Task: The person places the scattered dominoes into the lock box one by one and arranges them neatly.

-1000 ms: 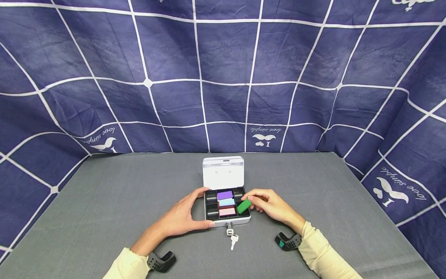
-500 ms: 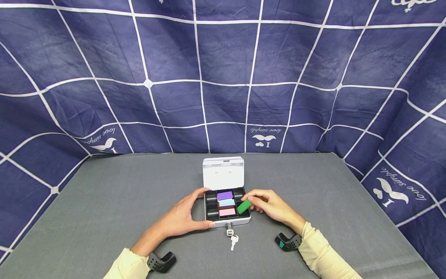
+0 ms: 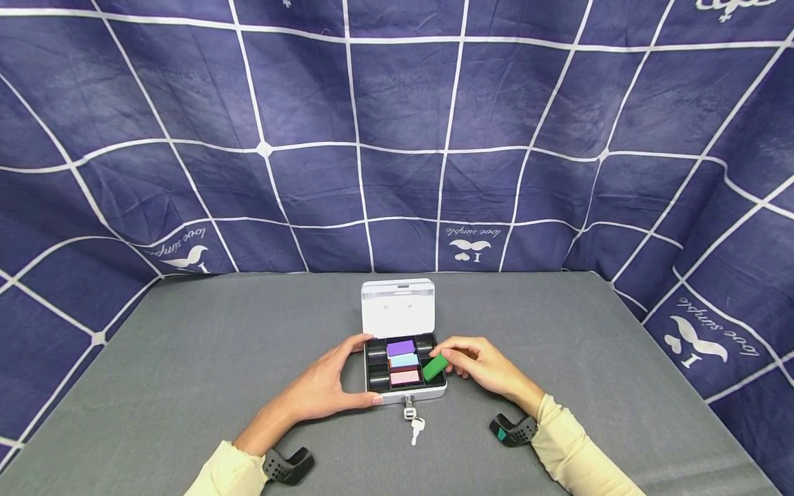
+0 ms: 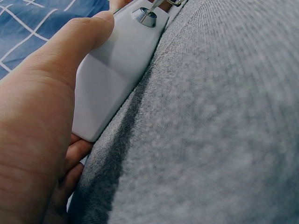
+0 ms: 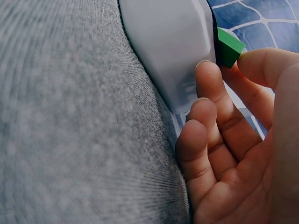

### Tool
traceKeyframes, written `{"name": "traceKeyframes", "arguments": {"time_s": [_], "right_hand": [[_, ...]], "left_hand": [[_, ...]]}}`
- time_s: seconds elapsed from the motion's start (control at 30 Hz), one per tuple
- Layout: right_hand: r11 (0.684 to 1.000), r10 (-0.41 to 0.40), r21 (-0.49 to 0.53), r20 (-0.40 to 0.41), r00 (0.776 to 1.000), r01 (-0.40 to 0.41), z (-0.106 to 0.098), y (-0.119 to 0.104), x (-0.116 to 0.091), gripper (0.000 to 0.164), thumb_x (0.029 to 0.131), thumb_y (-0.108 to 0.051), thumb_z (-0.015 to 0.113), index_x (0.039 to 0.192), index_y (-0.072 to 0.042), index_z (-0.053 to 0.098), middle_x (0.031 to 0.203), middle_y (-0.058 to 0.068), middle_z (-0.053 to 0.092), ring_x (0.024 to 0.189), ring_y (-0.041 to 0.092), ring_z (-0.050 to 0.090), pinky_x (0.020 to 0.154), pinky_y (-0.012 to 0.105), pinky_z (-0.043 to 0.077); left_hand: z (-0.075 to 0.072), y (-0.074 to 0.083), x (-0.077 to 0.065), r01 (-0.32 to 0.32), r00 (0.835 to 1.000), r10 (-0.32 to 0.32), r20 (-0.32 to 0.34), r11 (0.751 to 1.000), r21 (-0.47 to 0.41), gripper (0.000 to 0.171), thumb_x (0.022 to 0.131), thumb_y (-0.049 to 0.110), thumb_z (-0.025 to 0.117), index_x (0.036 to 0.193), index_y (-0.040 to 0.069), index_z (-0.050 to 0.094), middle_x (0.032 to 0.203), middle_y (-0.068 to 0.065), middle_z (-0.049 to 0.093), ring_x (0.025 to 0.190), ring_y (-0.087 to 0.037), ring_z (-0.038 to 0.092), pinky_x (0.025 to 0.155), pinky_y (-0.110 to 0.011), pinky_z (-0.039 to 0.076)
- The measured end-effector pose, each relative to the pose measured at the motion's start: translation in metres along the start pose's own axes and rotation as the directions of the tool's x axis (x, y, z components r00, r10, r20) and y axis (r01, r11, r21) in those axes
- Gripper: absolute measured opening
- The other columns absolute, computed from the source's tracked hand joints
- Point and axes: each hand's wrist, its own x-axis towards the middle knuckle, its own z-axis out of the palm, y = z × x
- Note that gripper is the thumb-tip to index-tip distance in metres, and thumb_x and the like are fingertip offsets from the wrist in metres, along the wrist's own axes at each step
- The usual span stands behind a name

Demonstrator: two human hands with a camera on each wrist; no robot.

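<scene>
A white cash box (image 3: 428, 394) stands with its lid (image 3: 398, 313) raised, showing a black compartment tray (image 3: 378, 377). Down the tray's middle column lie a purple block (image 3: 400, 348), a light blue block (image 3: 404, 359) and a pink block (image 3: 404, 377). My left hand (image 3: 319, 386) grips the box's left side, thumb at the front corner and fingers toward the back. Between thumb and index finger, my right hand (image 3: 482, 365) pinches a green block (image 3: 435, 368), tilted over the front right compartment. In the right wrist view, the other fingers curl beside the box's wall.
A key (image 3: 418, 428) hangs from the lock at the box's front, with a second one on its ring. Grey cloth (image 3: 248, 331) covers the table. Behind it rises a blue curtain (image 3: 397, 179) with white grid lines. Both wrists carry black bands.
</scene>
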Motion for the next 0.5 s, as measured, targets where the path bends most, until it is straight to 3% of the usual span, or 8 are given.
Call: {"name": "traceKeyframes", "arguments": {"time_s": [0.5], "right_hand": [[1.000, 0.001, -0.023, 0.006, 1.000, 0.000, -0.0021, -0.0004, -0.0005, 0.021, 0.107, -0.017, 0.058, 0.117, -0.013, 0.076, 0.086, 0.001, 0.071, 0.072, 0.014, 0.064, 0.060, 0.025, 0.052]], "left_hand": [[-0.0003, 0.0013, -0.0005, 0.023, 1.000, -0.023, 0.003, 1.000, -0.010, 0.097, 0.071, 0.066, 0.085, 0.151, 0.032, 0.041, 0.139, 0.005, 0.060, 0.130, -0.020, 0.057, 0.107, -0.051, 0.047]]}}
